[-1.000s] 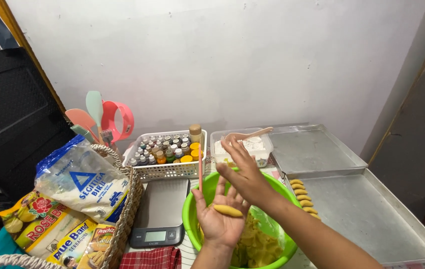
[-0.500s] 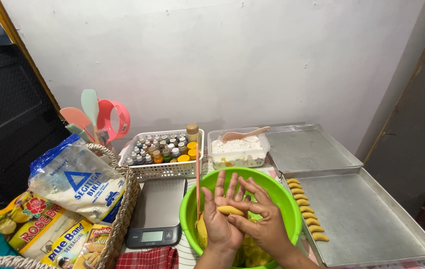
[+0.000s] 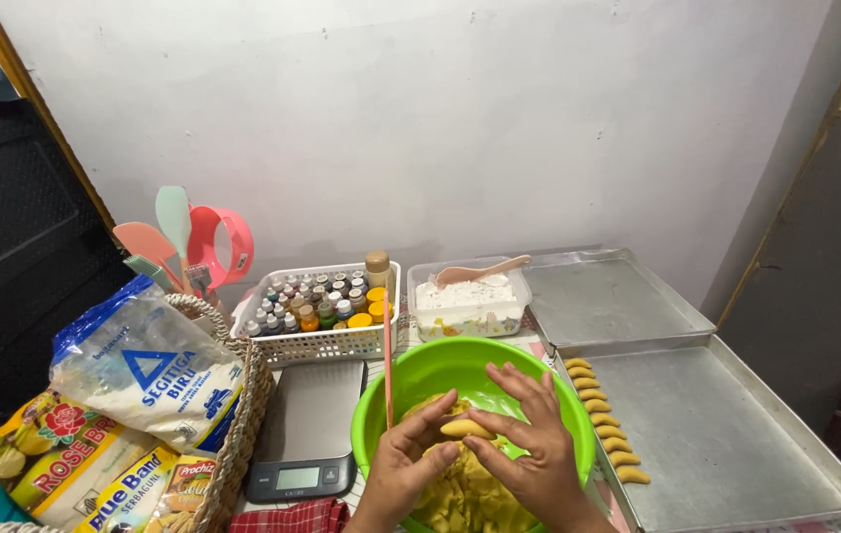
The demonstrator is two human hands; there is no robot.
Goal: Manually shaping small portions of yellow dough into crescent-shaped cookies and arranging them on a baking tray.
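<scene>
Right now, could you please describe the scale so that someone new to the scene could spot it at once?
Start at the green bowl in the middle of the table, where both hands are shaping dough. Directly left of it, in front of the white basket of small bottles, lies the scale. It is the only flat grey slab with a small display on its near edge, unlike the wicker basket of bags beside it.

Bare hands (image 3: 479, 459), seemingly no sleeves.

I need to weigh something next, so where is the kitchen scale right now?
In the head view the kitchen scale sits left of the green bowl, just in front of the white basket of small bottles and right of the wicker basket.
</scene>
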